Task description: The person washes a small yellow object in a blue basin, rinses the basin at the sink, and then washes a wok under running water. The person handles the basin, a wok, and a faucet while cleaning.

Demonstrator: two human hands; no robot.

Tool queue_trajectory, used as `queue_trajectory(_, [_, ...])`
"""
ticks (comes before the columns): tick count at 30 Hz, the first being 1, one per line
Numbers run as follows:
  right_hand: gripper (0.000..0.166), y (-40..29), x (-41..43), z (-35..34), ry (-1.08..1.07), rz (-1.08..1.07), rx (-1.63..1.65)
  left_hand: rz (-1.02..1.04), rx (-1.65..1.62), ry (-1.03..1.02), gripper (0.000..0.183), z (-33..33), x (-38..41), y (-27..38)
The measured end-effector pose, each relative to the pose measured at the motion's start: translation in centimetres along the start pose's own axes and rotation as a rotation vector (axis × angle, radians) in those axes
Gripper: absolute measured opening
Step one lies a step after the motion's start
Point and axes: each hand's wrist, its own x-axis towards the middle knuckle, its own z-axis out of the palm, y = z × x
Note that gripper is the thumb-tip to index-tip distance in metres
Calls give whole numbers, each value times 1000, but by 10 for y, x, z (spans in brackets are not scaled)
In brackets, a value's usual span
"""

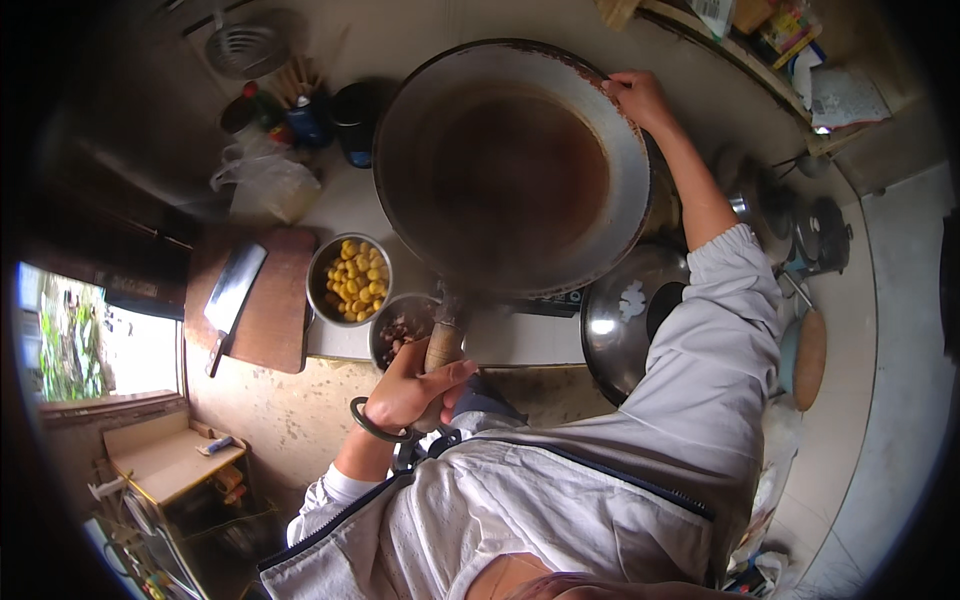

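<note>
A large metal wok [517,180] with a rust-spotted rim is in front of me, its inside stained brown. My left hand [420,382] grips its wooden handle [444,346]. At the far right of the rim, my right hand [637,97] pinches the edge. Left of the handle stands a steel bowl of yellow, chestnut-like pieces [358,279]. A second metal bowl holds brown chunks [405,326], partly hidden behind my left hand and the handle. The stove under the wok is mostly hidden.
A cleaver [235,289] lies on a wooden cutting board [281,300] at the left. A domed metal lid [619,330] sits right of the handle, partly behind my sleeve. Chopsticks [296,79], a plastic bag [266,176] and a dark pot [360,109] stand behind the bowls.
</note>
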Motion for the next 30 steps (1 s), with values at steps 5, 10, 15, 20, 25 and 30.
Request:
queue_trajectory(5, [26,-123,-35,-20,-230,-14,-149,69,-29,23,18,-24,-85,-24])
queue_trajectory(10, [29,-223,-89,29,-268,-92,7,170,-98,9,23,-70,-200,-81])
queue_trajectory(15, [31,-342,-160,125,-257,-335,129,196,-168,152,26,-106,-343,-157])
queue_trajectory(20, [42,-512,-251,262,-467,-613,184,291,-266,420,25,-125,-487,-252])
queue_trajectory(25, [54,-718,-377,368,-626,-797,274,483,-399,626,22,-149,-587,-346])
queue_trajectory(30, [40,-916,-494,471,-822,-1047,316,570,-553,887,20,-178,-681,-399])
